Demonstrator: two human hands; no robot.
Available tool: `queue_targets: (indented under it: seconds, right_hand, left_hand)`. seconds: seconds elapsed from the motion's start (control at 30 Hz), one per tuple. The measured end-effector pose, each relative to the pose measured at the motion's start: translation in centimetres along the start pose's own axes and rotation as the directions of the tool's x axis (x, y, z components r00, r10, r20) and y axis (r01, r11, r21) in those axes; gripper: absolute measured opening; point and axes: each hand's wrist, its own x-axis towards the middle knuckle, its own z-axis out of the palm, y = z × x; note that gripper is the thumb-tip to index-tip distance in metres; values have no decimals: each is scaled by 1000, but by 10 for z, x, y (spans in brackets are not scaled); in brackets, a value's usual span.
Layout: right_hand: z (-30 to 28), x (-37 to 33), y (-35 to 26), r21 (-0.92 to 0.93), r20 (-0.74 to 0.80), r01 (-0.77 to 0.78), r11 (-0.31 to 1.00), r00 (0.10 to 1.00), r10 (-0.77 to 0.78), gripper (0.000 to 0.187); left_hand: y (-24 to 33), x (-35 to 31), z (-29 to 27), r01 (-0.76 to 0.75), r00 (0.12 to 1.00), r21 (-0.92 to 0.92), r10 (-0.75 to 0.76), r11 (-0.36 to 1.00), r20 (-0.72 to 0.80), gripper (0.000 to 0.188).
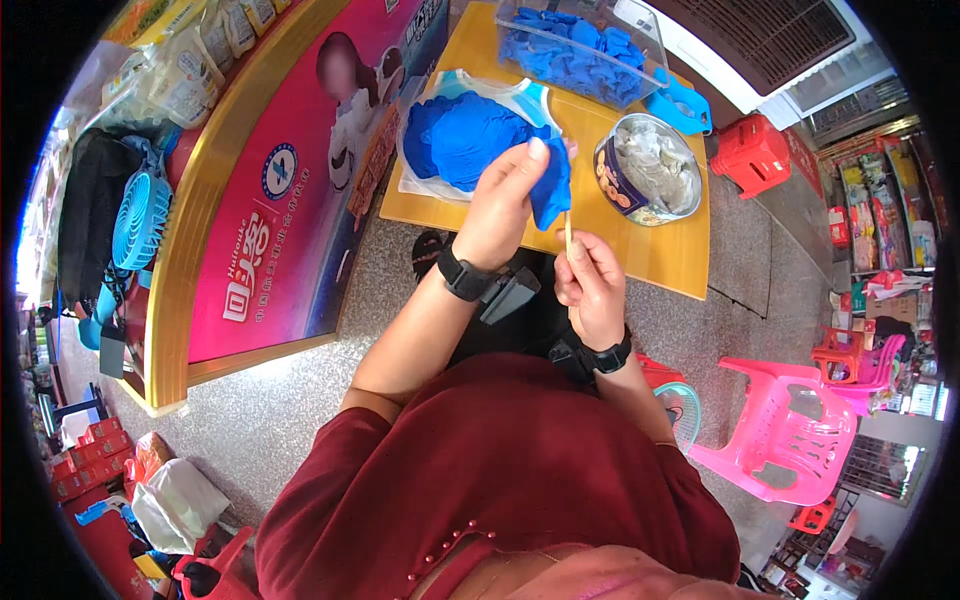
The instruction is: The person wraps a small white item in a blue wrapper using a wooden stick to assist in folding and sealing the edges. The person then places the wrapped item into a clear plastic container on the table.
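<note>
My left hand (pixel 507 196) pinches a piece of blue cloth (pixel 551 188) between thumb and fingers, and the cloth hangs down over the table's near side. Just right of it, my right hand (pixel 592 284) is closed around a thin pale stick (pixel 569 232), whose tip points up to the cloth's lower end. I cannot tell whether the stick touches the cloth. Beyond my left hand, a heap of blue cloth (pixel 470 140) lies on a white and light-blue plastic bag (pixel 452 82).
On the yellow table (pixel 650 262) stand a clear bin (pixel 655 52) of blue pieces and a round tin (pixel 622 190) lined with clear plastic. A counter with a pink poster (pixel 255 265) borders the left. To the right are a pink chair (pixel 790 430) and red stools (pixel 752 155).
</note>
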Motion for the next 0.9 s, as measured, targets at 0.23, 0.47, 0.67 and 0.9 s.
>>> queue_targets:
  seconds: [0.23, 0.47, 0.67, 0.9]
  right_hand:
    - [5, -4, 7, -46, -2, 27, 999, 1000, -28, 22]
    - [6, -2, 14, -37, -16, 96, 995, 995, -97, 22]
    - [22, 0, 7, -13, -57, 115, 993, 992, -116, 22]
    - [4, -6, -4, -321, -26, 165, 932, 983, -183, 21]
  left_hand:
    - [11, -3, -7, 9, 999, -38, -11, 999, -53, 33]
    - [3, -10, -3, 13, 998, -98, -19, 995, -60, 32]
    - [-11, -14, 6, -158, 974, 39, 162, 987, -159, 32]
    - [0, -15, 5, -182, 966, 141, 204, 973, -157, 27]
